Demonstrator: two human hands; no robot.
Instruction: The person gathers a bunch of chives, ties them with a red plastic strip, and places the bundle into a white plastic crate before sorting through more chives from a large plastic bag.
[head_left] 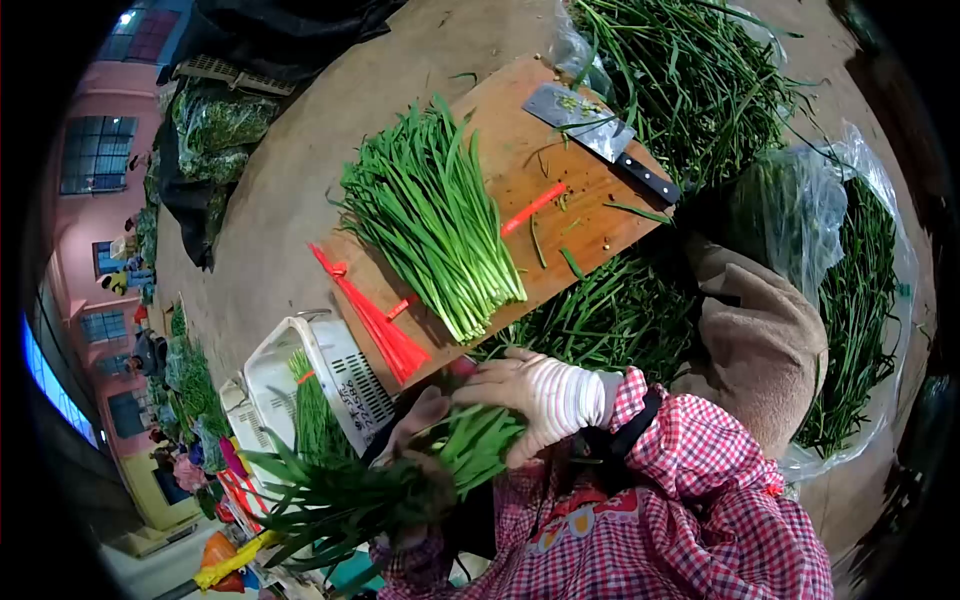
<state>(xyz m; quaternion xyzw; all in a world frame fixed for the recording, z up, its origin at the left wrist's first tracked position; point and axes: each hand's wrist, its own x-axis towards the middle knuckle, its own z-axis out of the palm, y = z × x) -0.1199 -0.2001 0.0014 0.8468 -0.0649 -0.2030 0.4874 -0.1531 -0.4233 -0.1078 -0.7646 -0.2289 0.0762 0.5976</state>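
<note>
A bunch of long green leafy stalks is between my two hands, close to my body. My left hand, partly hidden in shadow and leaves, is wrapped round the bunch. My right hand, in a striped fingerless glove, lies over the near side of it with fingers spread. Beyond them a larger pile of chives rests on a wooden board, across a red ribbon. More red ribbons lie at the board's left corner. A cleaver lies on the board's far right.
A white plastic basket with a tied bunch stands left of the board. Loose greens heap up behind and right of it, some in clear plastic. A brown cloth covers my knee. Other people are far off at left.
</note>
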